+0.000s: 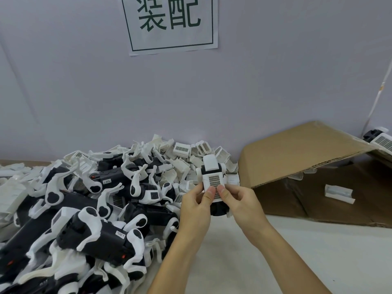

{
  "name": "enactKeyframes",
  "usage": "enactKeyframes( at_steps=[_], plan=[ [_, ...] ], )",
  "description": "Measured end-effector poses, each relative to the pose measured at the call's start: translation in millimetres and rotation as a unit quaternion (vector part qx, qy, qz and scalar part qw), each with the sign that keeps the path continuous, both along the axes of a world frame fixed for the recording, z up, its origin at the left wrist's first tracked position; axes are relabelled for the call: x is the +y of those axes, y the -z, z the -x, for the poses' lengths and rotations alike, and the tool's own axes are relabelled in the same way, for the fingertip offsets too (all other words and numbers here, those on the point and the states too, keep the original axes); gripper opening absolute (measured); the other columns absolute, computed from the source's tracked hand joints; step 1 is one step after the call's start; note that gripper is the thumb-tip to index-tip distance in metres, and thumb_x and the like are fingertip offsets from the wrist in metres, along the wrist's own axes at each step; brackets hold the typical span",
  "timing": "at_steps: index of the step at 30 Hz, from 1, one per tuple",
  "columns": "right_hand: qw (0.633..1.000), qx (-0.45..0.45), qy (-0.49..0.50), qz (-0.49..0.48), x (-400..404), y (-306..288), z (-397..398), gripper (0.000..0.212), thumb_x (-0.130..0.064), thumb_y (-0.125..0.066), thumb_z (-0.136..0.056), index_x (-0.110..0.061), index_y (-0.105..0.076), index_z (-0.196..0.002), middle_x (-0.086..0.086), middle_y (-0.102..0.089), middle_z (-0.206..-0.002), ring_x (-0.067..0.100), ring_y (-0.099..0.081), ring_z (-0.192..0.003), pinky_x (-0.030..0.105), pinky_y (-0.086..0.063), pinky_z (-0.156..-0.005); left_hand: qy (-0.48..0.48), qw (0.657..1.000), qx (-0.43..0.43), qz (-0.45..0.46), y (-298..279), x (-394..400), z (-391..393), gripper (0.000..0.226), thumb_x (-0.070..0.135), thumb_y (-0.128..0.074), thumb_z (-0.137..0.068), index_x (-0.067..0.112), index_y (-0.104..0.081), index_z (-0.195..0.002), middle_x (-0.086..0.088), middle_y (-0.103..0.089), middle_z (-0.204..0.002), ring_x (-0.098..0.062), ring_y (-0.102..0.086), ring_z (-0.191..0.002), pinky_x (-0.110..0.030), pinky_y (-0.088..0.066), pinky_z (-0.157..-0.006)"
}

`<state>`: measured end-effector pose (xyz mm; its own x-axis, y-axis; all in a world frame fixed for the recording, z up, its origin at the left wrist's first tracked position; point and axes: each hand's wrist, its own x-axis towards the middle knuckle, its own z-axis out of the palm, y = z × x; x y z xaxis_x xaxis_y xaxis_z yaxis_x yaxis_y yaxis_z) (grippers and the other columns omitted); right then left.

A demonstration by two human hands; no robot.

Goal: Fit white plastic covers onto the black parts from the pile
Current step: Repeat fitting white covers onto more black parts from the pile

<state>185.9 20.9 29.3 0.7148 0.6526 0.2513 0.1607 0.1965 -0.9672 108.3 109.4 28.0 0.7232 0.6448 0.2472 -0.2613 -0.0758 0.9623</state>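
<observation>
A black part point(219, 209) with a white plastic cover point(213, 176) on it is held up in front of me, above the table's edge by the pile. The cover shows a dark grille on its face. My left hand point(196, 205) grips the piece from the left, thumb pressed on the lower edge of the grille. My right hand point(238, 201) grips it from the right, thumb beside the other thumb. The pile of black parts point(89, 228) with white legs fills the left of the table. Loose white covers point(182, 152) lie heaped behind it against the wall.
A cardboard box point(307, 160) lies on its side at the right, flap raised, with a white piece point(339, 193) inside. More assembled pieces point(379, 140) sit at the far right. A paper sign point(170, 23) hangs on the wall. Pale tabletop point(265, 262) lies under my forearms.
</observation>
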Motion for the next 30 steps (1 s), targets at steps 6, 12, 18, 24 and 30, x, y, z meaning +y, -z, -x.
enactKeyframes(
  at_steps=[6,12,18,24,30],
  plan=[
    [0.996,-0.049,0.077,-0.013,-1.5,-7.0,3.1,0.019,-0.018,-0.072,-0.091,-0.032,-0.075,-0.104,-0.008,-0.078,-0.097,0.012,-0.073,-0.093,0.031,-0.060,-0.079,-0.047,0.998,-0.024,0.043,-0.4,5.5,-1.3,0.016,0.012,-0.062,-0.097,0.021,-0.073,-0.104,-0.001,-0.078,-0.099,-0.017,-0.072,-0.099,-0.029,-0.057,-0.087],
    [0.951,-0.261,0.156,0.054,2.7,-13.9,13.4,0.005,-0.029,-0.072,-0.089,-0.032,-0.075,-0.090,-0.010,-0.068,-0.087,0.009,-0.064,-0.082,0.027,-0.054,-0.074,0.031,0.990,-0.036,0.131,-6.6,6.0,2.4,0.028,0.037,-0.062,-0.090,0.014,-0.077,-0.086,-0.013,-0.076,-0.090,-0.032,-0.073,-0.095,-0.037,-0.059,-0.085],
    [0.950,-0.286,0.120,-0.021,-3.2,-31.1,19.8,0.028,-0.017,-0.051,-0.088,-0.014,-0.079,-0.084,-0.014,-0.074,-0.078,0.004,-0.069,-0.077,0.018,-0.051,-0.071,-0.020,0.966,-0.020,0.258,-11.3,6.7,3.3,0.035,0.032,-0.056,-0.100,0.000,-0.066,-0.109,-0.020,-0.074,-0.095,-0.027,-0.071,-0.085,-0.035,-0.057,-0.076],
    [0.947,-0.205,0.197,-0.151,-10.5,-39.7,13.8,0.029,-0.009,-0.048,-0.089,-0.021,-0.075,-0.084,-0.012,-0.071,-0.083,0.011,-0.067,-0.085,0.018,-0.050,-0.073,0.073,0.945,-0.100,0.302,-13.5,6.8,9.6,0.039,0.033,-0.057,-0.084,0.009,-0.079,-0.064,-0.011,-0.070,-0.072,-0.021,-0.070,-0.063,-0.034,-0.055,-0.068],
    [0.977,-0.134,0.163,-0.038,-15.4,-37.6,-0.1,0.037,0.003,-0.052,-0.095,-0.024,-0.075,-0.083,-0.007,-0.069,-0.071,0.008,-0.060,-0.069,0.017,-0.048,-0.061,0.076,0.957,-0.080,0.267,-13.7,7.6,12.1,0.037,0.032,-0.068,-0.073,0.003,-0.070,-0.095,-0.015,-0.068,-0.080,-0.024,-0.067,-0.067,-0.030,-0.056,-0.057]
  ],
)
